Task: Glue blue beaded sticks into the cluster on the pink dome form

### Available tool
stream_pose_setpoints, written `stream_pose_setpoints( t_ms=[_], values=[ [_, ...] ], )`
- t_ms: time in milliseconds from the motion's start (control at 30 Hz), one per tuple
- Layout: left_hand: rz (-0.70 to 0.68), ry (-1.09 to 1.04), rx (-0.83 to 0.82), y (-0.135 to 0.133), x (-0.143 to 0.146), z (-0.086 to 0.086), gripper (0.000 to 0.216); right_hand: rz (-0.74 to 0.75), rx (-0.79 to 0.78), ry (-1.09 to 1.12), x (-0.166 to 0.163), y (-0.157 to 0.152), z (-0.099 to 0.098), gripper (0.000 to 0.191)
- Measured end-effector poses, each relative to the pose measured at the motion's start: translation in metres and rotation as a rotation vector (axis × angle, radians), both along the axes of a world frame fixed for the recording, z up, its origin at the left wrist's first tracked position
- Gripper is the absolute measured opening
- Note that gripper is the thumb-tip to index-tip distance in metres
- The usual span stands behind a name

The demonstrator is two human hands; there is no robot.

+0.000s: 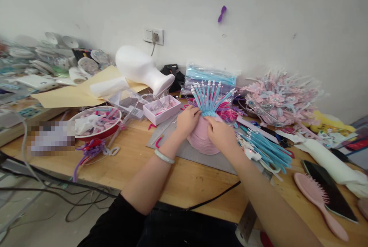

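Observation:
A rounded pink ribbed base point(201, 139) stands on a grey mat point(175, 143) in front of me. From its top fans out a row of blue pipe cleaners point(207, 99) tipped with white beads, with a blue band at their foot. My left hand point(187, 120) grips the base's left edge, its fingertips at the blue band. Against the front, just under the band, my right hand point(220, 134) is closed with its index finger pressed on the base. The undersides of both hands' grip are hidden.
Right of the base lies a bundle of blue beaded stems point(267, 149), near scissors, a pink hairbrush point(312, 191) and a dark tablet point(330, 189). A pink box point(161, 111), a red-rimmed bowl point(97, 134) and a white foam head point(138, 63) stand left. A pink floral headpiece point(281, 99) sits behind.

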State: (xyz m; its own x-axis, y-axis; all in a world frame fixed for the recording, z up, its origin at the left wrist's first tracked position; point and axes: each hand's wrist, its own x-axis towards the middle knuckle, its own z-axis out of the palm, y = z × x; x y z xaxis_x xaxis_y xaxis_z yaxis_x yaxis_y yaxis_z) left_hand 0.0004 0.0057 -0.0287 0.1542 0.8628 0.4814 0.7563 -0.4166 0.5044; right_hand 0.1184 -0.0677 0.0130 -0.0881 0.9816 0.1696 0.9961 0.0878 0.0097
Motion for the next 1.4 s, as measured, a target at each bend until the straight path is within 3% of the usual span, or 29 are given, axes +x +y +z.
stream_pose_setpoints(
  t_ms=[1067,1400],
  values=[
    [-0.009,0.008,0.006,0.001,-0.001,-0.001,0.025,-0.038,-0.008,-0.018,-0.005,-0.001,-0.003,0.045],
    [-0.063,-0.342,-0.087,0.011,0.000,-0.006,0.018,-0.048,-0.013,0.007,-0.005,-0.001,-0.003,0.045]
  ],
)
